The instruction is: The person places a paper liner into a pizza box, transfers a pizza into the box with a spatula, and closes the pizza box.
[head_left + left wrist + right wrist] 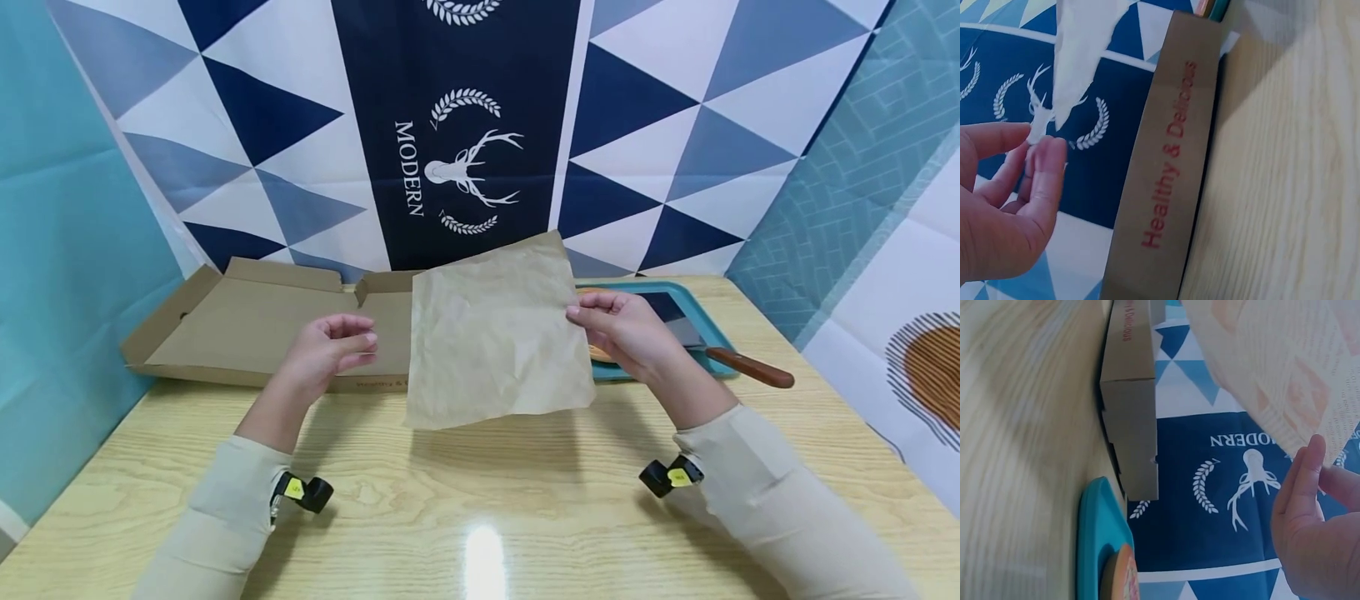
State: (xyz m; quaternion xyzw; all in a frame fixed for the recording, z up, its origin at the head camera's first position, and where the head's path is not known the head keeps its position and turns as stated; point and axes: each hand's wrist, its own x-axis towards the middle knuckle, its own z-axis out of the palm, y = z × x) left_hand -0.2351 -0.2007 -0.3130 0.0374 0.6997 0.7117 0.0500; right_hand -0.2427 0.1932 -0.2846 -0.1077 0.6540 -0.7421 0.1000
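A creased sheet of tan wrapping paper (498, 329) hangs upright in the air at the middle of the head view. My right hand (622, 329) pinches its right edge between thumb and fingers. In the right wrist view, the far side of the paper (1291, 375) carries faint reddish print. To the left of the sheet is my left hand (333, 346), apart from it, its fingers loosely bent and holding nothing. A gap shows between thumb and fingers of the left hand (1016, 194) in the left wrist view. Behind that hand lies an open cardboard box (232, 321).
On the box's front wall (1169, 156) stands red lettering, "Healthy & Delicious". A teal tray (693, 304) at the back right bears a round, pizza-like item (1127, 575), partly hidden. Across the tray's edge sticks the wooden handle (750, 367) of a broad-bladed tool. Patterned cloth hangs behind the table.
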